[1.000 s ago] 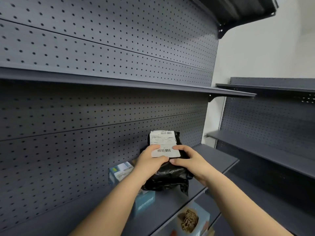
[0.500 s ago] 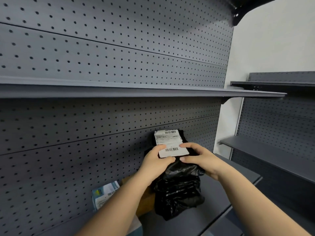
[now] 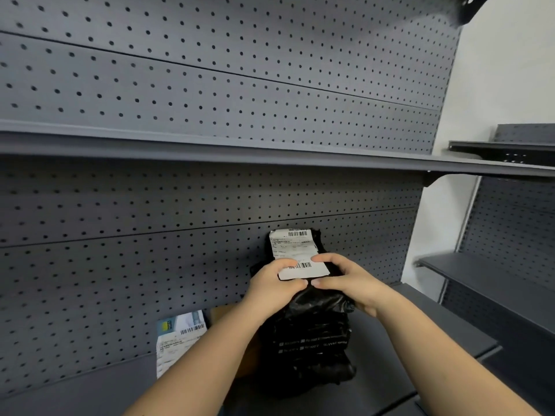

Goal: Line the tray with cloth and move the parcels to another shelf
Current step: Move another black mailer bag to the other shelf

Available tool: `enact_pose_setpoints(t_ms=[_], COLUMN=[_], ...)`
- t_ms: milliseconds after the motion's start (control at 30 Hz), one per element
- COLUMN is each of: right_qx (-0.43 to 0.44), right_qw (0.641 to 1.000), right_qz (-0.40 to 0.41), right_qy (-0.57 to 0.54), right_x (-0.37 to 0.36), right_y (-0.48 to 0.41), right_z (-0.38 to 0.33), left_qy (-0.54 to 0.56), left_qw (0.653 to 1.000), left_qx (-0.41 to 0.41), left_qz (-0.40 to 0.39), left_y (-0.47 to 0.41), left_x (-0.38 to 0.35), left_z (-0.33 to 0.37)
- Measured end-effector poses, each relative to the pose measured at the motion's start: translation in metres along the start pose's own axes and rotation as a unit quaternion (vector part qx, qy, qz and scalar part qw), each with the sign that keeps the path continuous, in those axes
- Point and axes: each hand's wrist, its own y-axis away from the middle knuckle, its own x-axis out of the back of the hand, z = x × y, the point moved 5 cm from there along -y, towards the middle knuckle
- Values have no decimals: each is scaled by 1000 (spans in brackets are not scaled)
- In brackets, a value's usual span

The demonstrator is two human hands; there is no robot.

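Both hands are on the black parcel (image 3: 312, 325) right now. My left hand (image 3: 271, 285) has its fingers curled round the left edge, thumb pressed on the white shipping label (image 3: 295, 250). My right hand (image 3: 348, 282) clamps the right edge the same way, with my thumb tips almost meeting under the barcode.

The parcel hangs upright in front of the pegboard back panel (image 3: 135, 265), above the lower shelf (image 3: 420, 334). I can't tell whether its bottom end clears the shelf or brushes it.

It's a thin plastic mailer, glossy and crinkled. The bag sags and bunches below my grip, so I'd say the contents are soft and fairly light, maybe folded fabric. Nothing stiff is holding its shape, and it will droop wherever it isn't supported.

The film looks slick, so a loose pinch on a corner could slide off or stretch the plastic. My best hold is probably what I have: both sides of the bulky upper part, squeezing the contents and not just the skin. I'd keep my thumbs light on the label so it doesn't peel.

Down to the left, a boxed parcel (image 3: 180, 334) and a brown carton (image 3: 223, 316) sit on the same shelf, close beside my left forearm. The upper shelf (image 3: 270, 151) runs across overhead, with a clear gap above the parcel.
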Motion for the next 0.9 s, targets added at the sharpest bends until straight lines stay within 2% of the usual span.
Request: enact_pose_setpoints(t_ms=[267, 433, 500, 600, 733, 900], right_qx=[-39, -21, 14, 113, 200, 251], right_qw=[999, 995, 991, 972, 959, 953], right_qz=[-38, -52, -40, 0, 5, -19], right_qy=[-4, 78, 126, 205, 201, 169], right_x=[-7, -5, 0, 6, -10, -58], right_y=[-3, 4, 8, 16, 27, 44], right_z=[9, -1, -10, -33, -62, -84], left_qy=[-7, -11, -3, -6, -20, -20], left_qw=[998, 998, 998, 996, 990, 977], left_qx=[54, 50, 40, 12, -27, -28], left_qz=[29, 35, 56, 87, 139, 212], left_y=[5, 9, 13, 22, 48, 95], left_x=[-10, -6, 1, 17, 47, 98], left_z=[-5, -3, 1, 10, 24, 22])
